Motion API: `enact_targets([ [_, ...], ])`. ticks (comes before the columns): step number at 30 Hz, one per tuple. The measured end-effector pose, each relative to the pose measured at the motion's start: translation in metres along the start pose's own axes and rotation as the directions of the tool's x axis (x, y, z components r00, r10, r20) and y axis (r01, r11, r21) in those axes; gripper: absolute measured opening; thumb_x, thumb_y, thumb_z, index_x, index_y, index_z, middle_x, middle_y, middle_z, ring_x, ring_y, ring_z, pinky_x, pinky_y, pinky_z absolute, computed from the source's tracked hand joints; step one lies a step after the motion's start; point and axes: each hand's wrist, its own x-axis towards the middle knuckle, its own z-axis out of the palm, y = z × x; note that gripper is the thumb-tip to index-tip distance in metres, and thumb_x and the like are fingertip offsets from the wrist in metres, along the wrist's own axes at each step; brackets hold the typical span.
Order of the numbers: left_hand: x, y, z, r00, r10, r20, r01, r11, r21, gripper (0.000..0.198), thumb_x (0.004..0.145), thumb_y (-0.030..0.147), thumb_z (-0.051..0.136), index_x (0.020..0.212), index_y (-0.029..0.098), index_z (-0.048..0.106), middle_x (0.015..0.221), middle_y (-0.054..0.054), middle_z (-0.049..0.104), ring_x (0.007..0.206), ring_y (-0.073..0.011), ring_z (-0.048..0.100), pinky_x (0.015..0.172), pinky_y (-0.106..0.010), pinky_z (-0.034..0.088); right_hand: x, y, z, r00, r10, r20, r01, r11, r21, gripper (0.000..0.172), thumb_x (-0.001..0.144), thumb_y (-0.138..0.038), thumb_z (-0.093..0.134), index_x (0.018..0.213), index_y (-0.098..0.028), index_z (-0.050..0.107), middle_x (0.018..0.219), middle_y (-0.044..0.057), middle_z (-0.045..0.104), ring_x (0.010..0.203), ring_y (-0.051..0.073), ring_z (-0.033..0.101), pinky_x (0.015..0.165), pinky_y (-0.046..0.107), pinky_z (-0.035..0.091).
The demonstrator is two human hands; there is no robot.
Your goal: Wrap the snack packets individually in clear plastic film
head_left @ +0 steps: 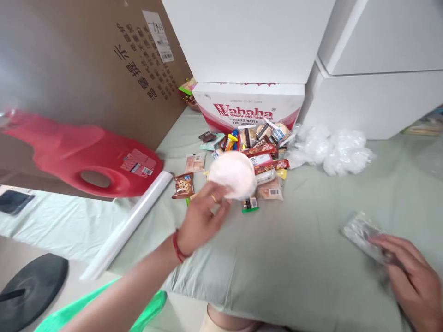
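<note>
My left hand, with a red cord at the wrist, pinches the near edge of a round white disc-like item, blurred by motion. It is held over a heap of wrapped snacks. At the right, my right hand grips a small clear, crinkled plastic packet above the cloth; its contents cannot be made out. A brown cookie packet lies left of the disc, and a pale pink packet lies right of it.
A white Wahaha carton stands behind the snacks. Crumpled clear plastic bags lie to its right. On the left are a red jug, a white roll and a large cardboard box. Green cloth covers the table.
</note>
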Motion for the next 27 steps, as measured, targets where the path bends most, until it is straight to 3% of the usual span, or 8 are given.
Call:
enact_targets([
  [3, -0.038, 0.051, 0.028, 0.974, 0.103, 0.203, -0.072, 0.986, -0.152, 0.027, 0.099, 0.013, 0.048, 0.114, 0.02, 0.07, 0.097, -0.006, 0.066, 0.086, -0.0148, 0.064, 0.076, -0.026, 0.053, 0.005, -0.052, -0.002, 0.992, -0.129, 0.011, 0.125, 0.975, 0.182, 0.04, 0.094, -0.048, 0.05, 0.13, -0.043, 0.066, 0.124, 0.011, 0.065, 0.122, 0.038, 0.064, 0.101, 0.063, 0.052],
  [6, -0.053, 0.08, 0.049, 0.94, 0.187, 0.286, -0.121, 0.965, -0.232, 0.027, 0.1, 0.012, 0.046, 0.113, 0.019, 0.069, 0.093, -0.007, 0.064, 0.082, -0.0151, 0.063, 0.071, -0.025, 0.052, 0.008, -0.113, -0.003, 0.951, -0.289, 0.108, 0.275, 0.953, 0.129, 0.042, 0.096, -0.051, 0.055, 0.132, -0.031, 0.063, 0.133, 0.013, 0.061, 0.12, 0.034, 0.064, 0.092, 0.048, 0.059],
  [8, -0.056, 0.09, 0.057, 0.927, 0.23, 0.297, -0.159, 0.956, -0.245, 0.028, 0.1, 0.011, 0.045, 0.117, 0.019, 0.066, 0.093, -0.006, 0.063, 0.082, -0.0154, 0.062, 0.072, -0.026, 0.051, 0.015, -0.152, -0.002, 0.881, -0.393, 0.264, 0.392, 0.918, 0.058, 0.05, 0.096, -0.052, 0.06, 0.141, -0.03, 0.058, 0.141, 0.013, 0.059, 0.124, 0.031, 0.063, 0.092, 0.041, 0.059],
  [11, -0.062, 0.097, 0.067, 0.928, 0.244, 0.28, -0.161, 0.944, -0.288, 0.03, 0.098, 0.01, 0.044, 0.125, 0.021, 0.053, 0.094, -0.004, 0.062, 0.077, -0.0144, 0.061, 0.07, -0.026, 0.05, 0.032, -0.191, 0.005, 0.737, -0.37, 0.566, 0.502, 0.86, -0.091, 0.06, 0.096, -0.047, 0.063, 0.151, -0.028, 0.049, 0.152, 0.011, 0.054, 0.121, 0.03, 0.066, 0.091, 0.039, 0.058],
  [13, -0.07, 0.097, 0.074, 0.949, 0.211, 0.236, -0.129, 0.939, -0.32, 0.031, 0.096, 0.011, 0.045, 0.125, 0.022, 0.044, 0.093, -0.002, 0.06, 0.07, -0.0134, 0.059, 0.065, -0.026, 0.049, 0.04, -0.202, 0.01, 0.664, -0.314, 0.679, 0.552, 0.818, -0.162, 0.068, 0.092, -0.046, 0.068, 0.153, -0.025, 0.046, 0.156, 0.013, 0.05, 0.115, 0.031, 0.069, 0.088, 0.04, 0.058],
  [15, -0.078, 0.097, 0.082, 0.963, 0.18, 0.2, -0.109, 0.941, -0.321, 0.03, 0.095, 0.012, 0.046, 0.122, 0.024, 0.039, 0.092, 0.0, 0.059, 0.067, -0.0127, 0.057, 0.062, -0.026, 0.049, 0.041, -0.207, 0.016, 0.637, -0.283, 0.717, 0.589, 0.779, -0.216, 0.07, 0.09, -0.043, 0.071, 0.152, -0.022, 0.047, 0.156, 0.015, 0.049, 0.107, 0.031, 0.072, 0.085, 0.04, 0.058],
  [21, -0.092, 0.101, 0.093, 0.984, 0.14, 0.112, -0.093, 0.932, -0.349, 0.032, 0.095, 0.01, 0.049, 0.121, 0.025, 0.038, 0.1, -0.002, 0.059, 0.071, -0.0107, 0.06, 0.066, -0.025, 0.053, 0.026, -0.219, 0.03, 0.638, -0.194, 0.745, 0.622, 0.699, -0.352, 0.046, 0.087, -0.017, 0.064, 0.133, -0.011, 0.059, 0.12, 0.018, 0.07, 0.09, 0.029, 0.074, 0.07, 0.034, 0.055],
  [27, -0.091, 0.098, 0.091, 0.986, 0.101, 0.131, -0.045, 0.925, -0.377, 0.025, 0.096, 0.012, 0.049, 0.117, 0.025, 0.043, 0.1, -0.002, 0.063, 0.071, -0.0106, 0.063, 0.068, -0.026, 0.054, 0.041, -0.22, 0.037, 0.63, -0.137, 0.765, 0.596, 0.717, -0.362, 0.03, 0.085, -0.013, 0.062, 0.114, -0.013, 0.069, 0.109, 0.017, 0.074, 0.093, 0.03, 0.075, 0.074, 0.034, 0.055],
])
